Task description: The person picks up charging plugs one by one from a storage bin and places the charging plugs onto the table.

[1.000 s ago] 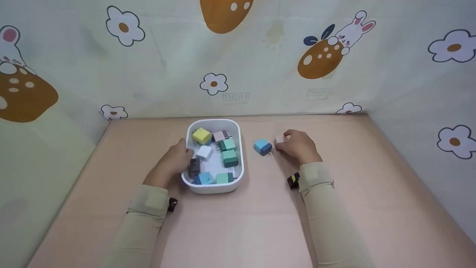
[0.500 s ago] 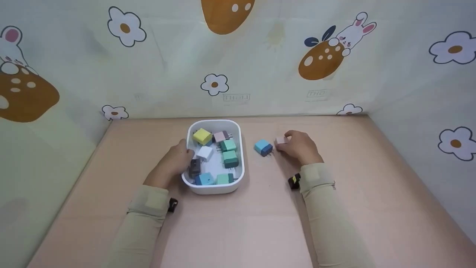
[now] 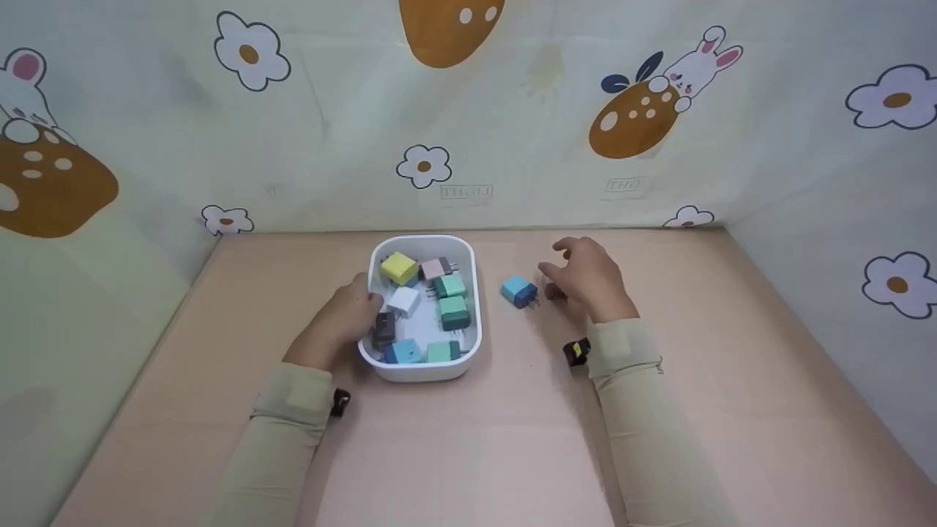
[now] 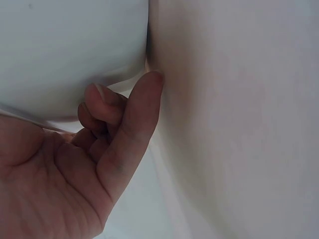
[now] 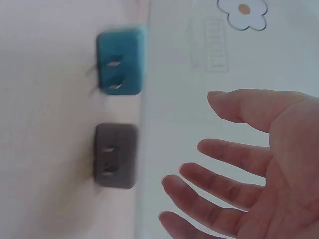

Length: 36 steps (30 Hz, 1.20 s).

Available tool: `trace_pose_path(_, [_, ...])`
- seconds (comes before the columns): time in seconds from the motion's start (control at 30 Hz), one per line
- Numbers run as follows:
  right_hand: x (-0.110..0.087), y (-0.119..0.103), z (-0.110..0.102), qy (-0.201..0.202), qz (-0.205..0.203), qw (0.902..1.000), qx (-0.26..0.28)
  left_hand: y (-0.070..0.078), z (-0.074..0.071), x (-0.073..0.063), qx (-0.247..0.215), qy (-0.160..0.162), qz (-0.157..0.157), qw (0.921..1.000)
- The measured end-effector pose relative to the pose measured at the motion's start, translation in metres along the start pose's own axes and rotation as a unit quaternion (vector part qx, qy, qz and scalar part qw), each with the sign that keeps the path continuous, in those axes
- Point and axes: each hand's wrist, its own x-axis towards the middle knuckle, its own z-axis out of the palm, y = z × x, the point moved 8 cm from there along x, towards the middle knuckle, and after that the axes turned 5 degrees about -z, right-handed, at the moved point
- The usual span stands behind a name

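Backdrop (image 3: pixel 329 168): printed cloth, standing behind the table.
Table (image 3: pixel 454 454): pinkish top, carries the box and two loose plugs.
Box (image 3: pixel 421 373): white, open-topped, plugs scattered inside (yellow plug (image 3: pixel 399 268) sits at the far left). A hard tug on one side would probably slide or tip it.
Left hand (image 3: pixel 340 316): clamped on the box's left wall, thumb over the rim; let that grip slip and the box could shift.
Right hand (image 3: pixel 589 278): thumb and fingers apart, holding nothing, well apart from the left.
Blue plug (image 3: pixel 518 290): on the table, between box and right hand; a low sweep could knock it.
Brown plug (image 5: pixel 115 155): on the table beside it, partly hidden by the right hand in the head view. Fumble risk, I'd say.
Pins (image 5: pixel 115 85): exposed, could snag a neighbor.
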Motion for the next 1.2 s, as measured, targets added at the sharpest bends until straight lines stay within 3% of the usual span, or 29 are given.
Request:
trace_pose_path(0.3, [-0.013, -0.055, 0.003, 0.029, -0.086, 0.9958, -0.008, 0.000, -0.001, 0.000, 0.005, 0.001, 0.008, 1.0000])
trace_pose_path(0.7, [-0.034, -0.107, 0.033, 0.006, -0.161, 0.9859, -0.044, 0.000, 0.002, 0.001, 0.000, -0.003, -0.001, 1.0000])
trace_pose_path(1.03, [-0.053, -0.141, 0.067, -0.025, -0.257, 0.9621, -0.086, 0.001, 0.001, 0.000, -0.005, 0.000, 0.005, 1.0000])
trace_pose_path(1.2, [-0.058, -0.147, 0.079, -0.027, -0.280, 0.9537, -0.107, 0.001, 0.001, 0.000, -0.001, 0.004, 0.010, 0.9999])
